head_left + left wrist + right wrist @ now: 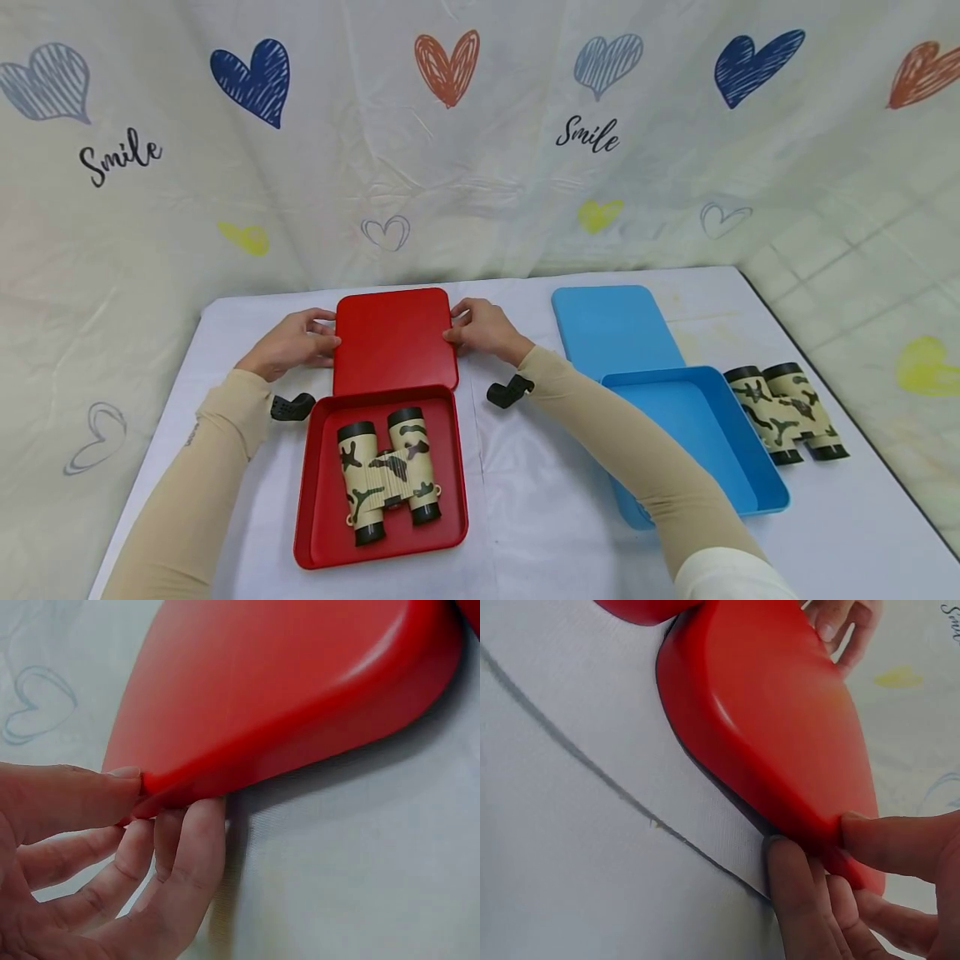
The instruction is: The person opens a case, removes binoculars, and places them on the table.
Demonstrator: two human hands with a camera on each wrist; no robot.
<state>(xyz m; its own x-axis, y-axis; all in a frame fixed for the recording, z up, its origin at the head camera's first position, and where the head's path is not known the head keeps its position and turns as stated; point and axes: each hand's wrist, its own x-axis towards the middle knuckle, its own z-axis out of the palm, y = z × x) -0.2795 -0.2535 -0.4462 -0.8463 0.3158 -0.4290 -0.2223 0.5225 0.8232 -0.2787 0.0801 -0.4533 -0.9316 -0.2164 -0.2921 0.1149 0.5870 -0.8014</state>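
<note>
Both hands pinch a red lid (393, 342) by its opposite side edges, behind a red box. My left hand (294, 343) has its thumb on top and its fingers under the left edge, as the left wrist view shows. On the other edge, my right hand (486, 327) grips in the same way, thumb above and fingers below. The lid's front edge meets the back rim of the red box (307, 500). Inside that box lie camouflage binoculars (390, 475) with black ends.
To the right stands an open blue box (705, 433), partly covered by my right sleeve. Its blue lid (615, 329) lies behind it. A second pair of camouflage binoculars (787, 412) lies on the white tabletop (540, 500) to its right. A heart-patterned cloth (495, 167) hangs behind.
</note>
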